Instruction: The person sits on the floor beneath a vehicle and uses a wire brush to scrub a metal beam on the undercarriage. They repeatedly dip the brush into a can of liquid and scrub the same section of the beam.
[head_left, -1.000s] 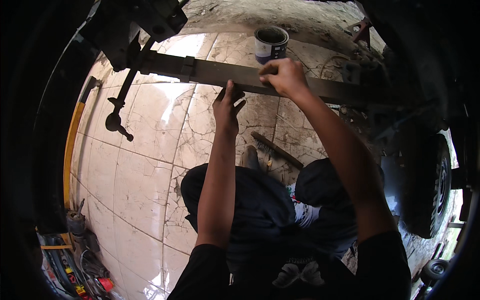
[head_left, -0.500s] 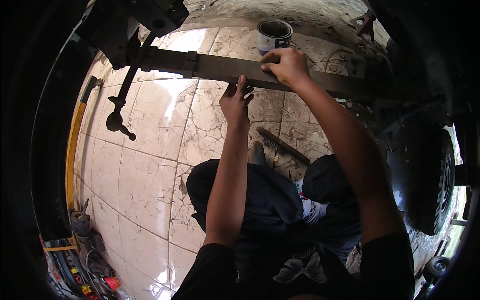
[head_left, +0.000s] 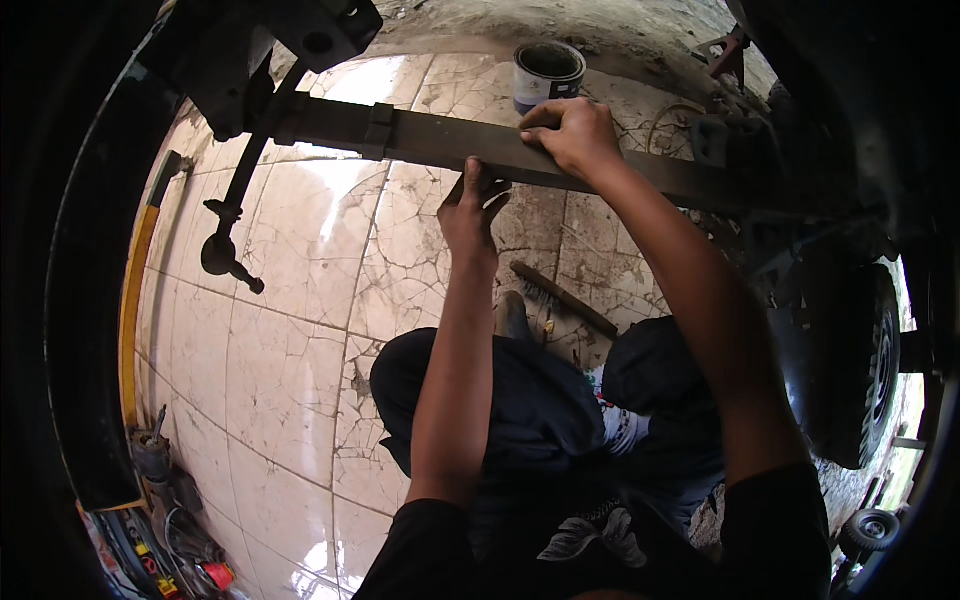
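Observation:
A long, dark steel leaf spring (head_left: pixel 440 138) runs across the upper middle, with a metal clip (head_left: pixel 379 132) wrapped around it on the left. My left hand (head_left: pixel 470 215) is at its near edge. The thumb presses up against the side while the other fingers bend beneath, partly hidden. On top of the bar, farther right, lies my right hand (head_left: pixel 578 140). Its thumb and forefinger are drawn together in a pinch over the surface; anything between them is too small or hidden to make out.
Beyond the bar stands an open paint tin (head_left: pixel 549 75). A wire brush (head_left: pixel 565 300) lies on the cracked tiles by my foot. A rod with a ball joint (head_left: pixel 218 252) hangs at left. To the right is a tyre (head_left: pixel 876 370); a red stand (head_left: pixel 728 55) is far right.
My left thumb has slid slightly left along the bar's edge. The right hand stays in nearly the same place and pose. The whole view has shifted a little.

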